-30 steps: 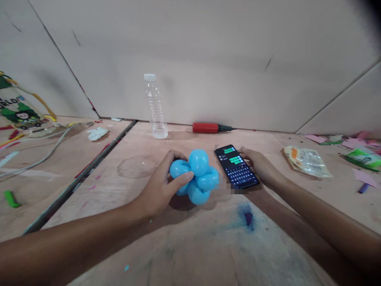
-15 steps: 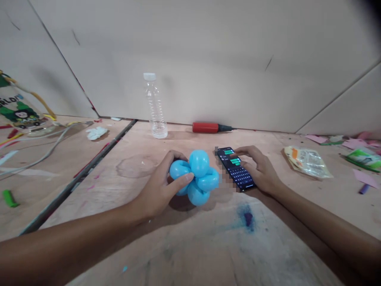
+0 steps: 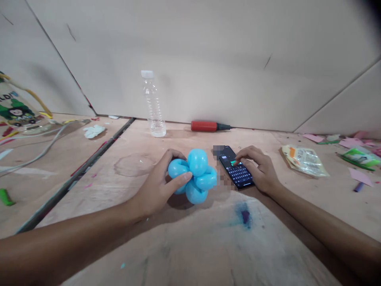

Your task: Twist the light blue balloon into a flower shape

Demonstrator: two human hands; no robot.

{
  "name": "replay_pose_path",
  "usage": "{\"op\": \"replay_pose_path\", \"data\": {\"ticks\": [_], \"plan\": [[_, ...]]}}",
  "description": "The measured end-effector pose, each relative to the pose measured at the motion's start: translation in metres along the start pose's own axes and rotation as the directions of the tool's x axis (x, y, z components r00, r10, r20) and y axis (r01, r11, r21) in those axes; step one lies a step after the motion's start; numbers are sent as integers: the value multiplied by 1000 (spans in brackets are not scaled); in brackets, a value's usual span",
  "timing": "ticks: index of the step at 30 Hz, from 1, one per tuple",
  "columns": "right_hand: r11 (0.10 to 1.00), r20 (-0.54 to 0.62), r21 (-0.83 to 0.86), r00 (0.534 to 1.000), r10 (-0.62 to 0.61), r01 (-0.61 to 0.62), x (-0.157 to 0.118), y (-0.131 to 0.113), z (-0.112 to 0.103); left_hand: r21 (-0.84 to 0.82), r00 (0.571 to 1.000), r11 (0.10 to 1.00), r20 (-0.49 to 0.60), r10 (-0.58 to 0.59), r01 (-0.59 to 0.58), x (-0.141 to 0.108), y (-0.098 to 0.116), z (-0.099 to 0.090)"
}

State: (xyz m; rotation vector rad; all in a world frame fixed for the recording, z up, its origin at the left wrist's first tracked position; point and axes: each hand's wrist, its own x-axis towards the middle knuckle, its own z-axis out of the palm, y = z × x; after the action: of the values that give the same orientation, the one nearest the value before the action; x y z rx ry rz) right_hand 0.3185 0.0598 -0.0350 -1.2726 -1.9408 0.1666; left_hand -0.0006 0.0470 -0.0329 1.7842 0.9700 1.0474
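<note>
A twisted light blue balloon (image 3: 197,163) with several rounded loops is near the middle of the wooden surface. My left hand (image 3: 162,180) grips it from the left, thumb on the centre and the other fingers partly hidden behind the loops. To the right lies a dark phone (image 3: 238,171), its screen lit with green chat bubbles and a keyboard. Over its right edge rests my right hand (image 3: 259,169), fingers apart and slightly bent, fingertips at the screen. The hand is not wrapped round the phone.
A clear bottle (image 3: 154,107) stands by the wall, and a red pump (image 3: 205,126) lies right of it. A plastic packet (image 3: 305,160) and pink paper scraps (image 3: 360,176) lie right. Crumpled white tissue (image 3: 93,131), cables (image 3: 56,141) and a printed bag (image 3: 18,107) are left.
The phone's screen shows a different view, with fewer green bubbles. My right fingers have shifted slightly over the screen. My left hand still grips the balloon, and the whole view has moved slightly.
</note>
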Motion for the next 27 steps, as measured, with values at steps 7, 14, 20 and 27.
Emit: {"op": "replay_pose_path", "data": {"ticks": [7,14,20,27], "plan": [[999,3,39,1000,19,-19,0,4,1,11,1000,1000,-1,4,-4,0,-1,0],[999,85,10,996,-32,31,2,6,3,14,1000,1000,10,-3,3,0,2,0],[998,34,61,999,11,-13,2,1,0,10,1000,1000,21,-11,11,0,3,-1],[997,47,79,999,22,-26,1,-1,-2,16,1000,1000,11,7,-7,0,1,-1]]}}
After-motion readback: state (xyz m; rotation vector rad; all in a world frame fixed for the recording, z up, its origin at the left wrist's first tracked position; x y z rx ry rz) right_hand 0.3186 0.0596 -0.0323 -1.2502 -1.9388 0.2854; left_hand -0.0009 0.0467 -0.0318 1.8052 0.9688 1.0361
